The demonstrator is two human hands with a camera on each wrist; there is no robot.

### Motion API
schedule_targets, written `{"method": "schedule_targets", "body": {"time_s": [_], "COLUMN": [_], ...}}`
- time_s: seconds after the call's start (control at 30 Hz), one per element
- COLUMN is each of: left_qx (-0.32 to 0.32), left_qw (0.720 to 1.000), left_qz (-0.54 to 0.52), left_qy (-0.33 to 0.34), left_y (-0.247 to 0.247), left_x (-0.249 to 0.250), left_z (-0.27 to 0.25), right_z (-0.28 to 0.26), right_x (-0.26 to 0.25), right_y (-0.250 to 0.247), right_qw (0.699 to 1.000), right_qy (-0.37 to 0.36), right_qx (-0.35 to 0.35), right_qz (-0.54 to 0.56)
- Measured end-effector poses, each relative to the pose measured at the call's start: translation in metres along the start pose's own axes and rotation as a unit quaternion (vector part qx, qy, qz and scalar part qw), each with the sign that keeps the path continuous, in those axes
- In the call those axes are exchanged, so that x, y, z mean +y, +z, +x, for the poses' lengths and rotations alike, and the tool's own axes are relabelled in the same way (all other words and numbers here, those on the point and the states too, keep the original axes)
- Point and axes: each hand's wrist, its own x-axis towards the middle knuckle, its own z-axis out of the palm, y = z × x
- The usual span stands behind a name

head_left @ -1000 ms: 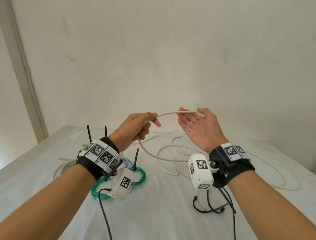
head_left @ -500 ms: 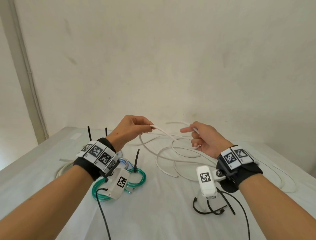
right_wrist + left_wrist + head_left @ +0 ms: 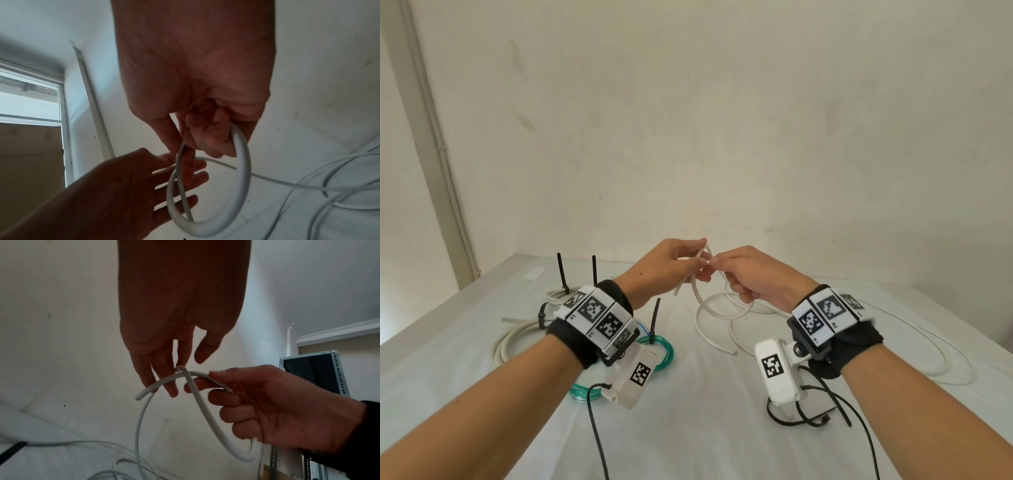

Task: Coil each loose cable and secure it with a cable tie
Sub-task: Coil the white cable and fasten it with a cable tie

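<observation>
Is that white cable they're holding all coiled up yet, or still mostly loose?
Mostly loose. The white cable has one small loop between the left hand and right hand; the rest sprawls over the table.

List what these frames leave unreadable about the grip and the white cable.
- Head view: the left hand hides its own grip on the white cable.
- Right wrist view: the right hand covers where its fingers clamp the loop.
- Head view: the cable's far loops merge with the white table.

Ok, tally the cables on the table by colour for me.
White: 2, the cable held up and a white coil
Green: 1, a green coil
Black: 1, a loose black cable
Total: 4; anything behind the left wrist is hidden.
</observation>
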Motion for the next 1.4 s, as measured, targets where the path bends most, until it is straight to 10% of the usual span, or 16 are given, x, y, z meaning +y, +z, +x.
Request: {"method": "schedule_targets", "body": {"time_s": [0.47, 0.83, 1.4], "left_qx": [-0.067, -0.007, 0.022], "left_qw": [0.99, 0.997, 0.963], "left_qz": [-0.128, 0.029, -0.26], "left_qy": [0.006, -0.074, -0.069], "left_y": [0.0, -0.004, -0.011], "left_x": [0.004, 0.009, -0.003], "left_z": [-0.004, -0.008, -0.006], "right_z": [0.007, 0.01, 0.005], "right_x": [0.016, 0.022, 0.022], "right_y": [0.002, 0.004, 0.015], "right_qw": [0.973, 0.96, 0.969], "right_qy": [-0.133, -0.17, -0.168], "right_qx": [0.107, 0.15, 0.119], "right_qz": [-0.153, -0.166, -0.134]}}
